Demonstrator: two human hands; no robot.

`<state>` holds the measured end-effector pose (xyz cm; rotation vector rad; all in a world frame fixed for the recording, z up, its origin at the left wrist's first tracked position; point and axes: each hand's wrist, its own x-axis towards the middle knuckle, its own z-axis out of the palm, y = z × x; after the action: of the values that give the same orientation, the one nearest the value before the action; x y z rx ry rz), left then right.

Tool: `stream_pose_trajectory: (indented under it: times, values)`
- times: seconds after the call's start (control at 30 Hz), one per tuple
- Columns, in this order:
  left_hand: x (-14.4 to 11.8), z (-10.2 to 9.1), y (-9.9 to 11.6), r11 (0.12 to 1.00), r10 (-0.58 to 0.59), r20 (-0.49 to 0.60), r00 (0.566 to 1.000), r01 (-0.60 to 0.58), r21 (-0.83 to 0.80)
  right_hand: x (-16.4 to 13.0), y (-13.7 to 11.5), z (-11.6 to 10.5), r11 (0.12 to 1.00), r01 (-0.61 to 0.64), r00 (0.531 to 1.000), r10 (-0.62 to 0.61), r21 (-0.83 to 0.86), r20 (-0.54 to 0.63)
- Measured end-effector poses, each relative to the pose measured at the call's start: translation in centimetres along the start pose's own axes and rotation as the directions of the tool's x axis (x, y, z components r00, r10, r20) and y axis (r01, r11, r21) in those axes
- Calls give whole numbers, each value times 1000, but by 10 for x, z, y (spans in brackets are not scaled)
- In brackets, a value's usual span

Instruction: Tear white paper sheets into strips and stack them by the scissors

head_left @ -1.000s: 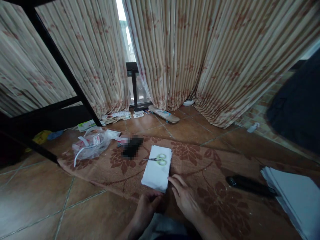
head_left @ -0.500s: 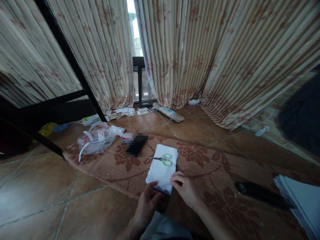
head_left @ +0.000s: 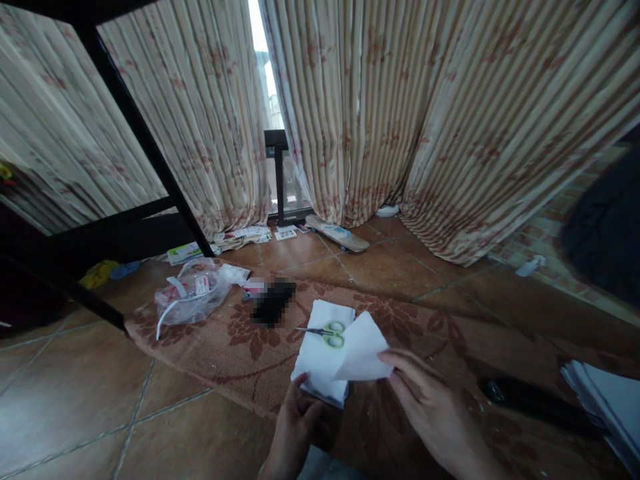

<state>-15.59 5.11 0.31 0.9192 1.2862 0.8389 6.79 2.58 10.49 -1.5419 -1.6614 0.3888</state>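
A stack of white paper (head_left: 313, 363) lies on the brown patterned rug in front of me. On top of it rests a pair of scissors (head_left: 327, 333) with light green handles, blades pointing left. My left hand (head_left: 295, 417) grips the near left corner of the stack, thumb on top and the other fingers curled and partly hidden. Between thumb and fingers, my right hand (head_left: 420, 387) pinches the right edge of a white sheet of paper (head_left: 364, 350). That sheet is tilted up over the stack's right side, close beside the scissor handles.
Left of the stack are a blurred black object (head_left: 273, 303) and a clear plastic bag (head_left: 193, 293). A long black object (head_left: 540, 403) and more white paper (head_left: 607, 400) lie at right. A skateboard (head_left: 337, 233) stands by the curtains (head_left: 350, 120). A dark metal frame (head_left: 135, 120) rises at left.
My right hand has moved right and up from the stack's edge, bringing up a sheet of paper. My left hand stays at the near left corner. The view has tilted slightly upward.
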Motion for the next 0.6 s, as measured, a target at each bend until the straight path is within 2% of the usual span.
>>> stream_pose_trajectory:
  times: [0.03, 0.13, 0.23, 0.33, 0.4, 0.47, 0.53, 0.6]
  values:
    - [-1, 0, -1, 1000, 3, -4, 1000, -3, -9, -12, 8, -8, 999, 8, 996, -12, -48, -86]
    - [-7, 2, -3, 998, 60, -8, 998, -60, -29, -52, 43, -22, 985, -52, 978, 17, -165, -208]
    - [-15, 15, -4, 985, 170, 69, 983, -172, 22, -86, 80, -19, 964, -91, 980, 43, -249, -192]
    - [-23, 40, -1, 938, 280, 187, 942, -310, 158, -109, 110, -4, 947, -111, 984, 63, -300, -166]
    - [-28, 60, 4, 865, 384, 285, 878, -450, 222, -118, 123, 4, 938, -111, 986, 62, -329, -154]
    - [-32, 80, 10, 762, 473, 402, 784, -593, 260, -122, 129, 8, 931, -109, 989, 66, -349, -133]
    - [-34, 98, 15, 640, 510, 500, 700, -697, 323, -122, 129, 10, 929, -108, 992, 76, -353, -103]
    - [-33, 113, 14, 508, 514, 577, 635, -767, 391, -120, 126, 10, 928, -110, 993, 84, -355, -88]
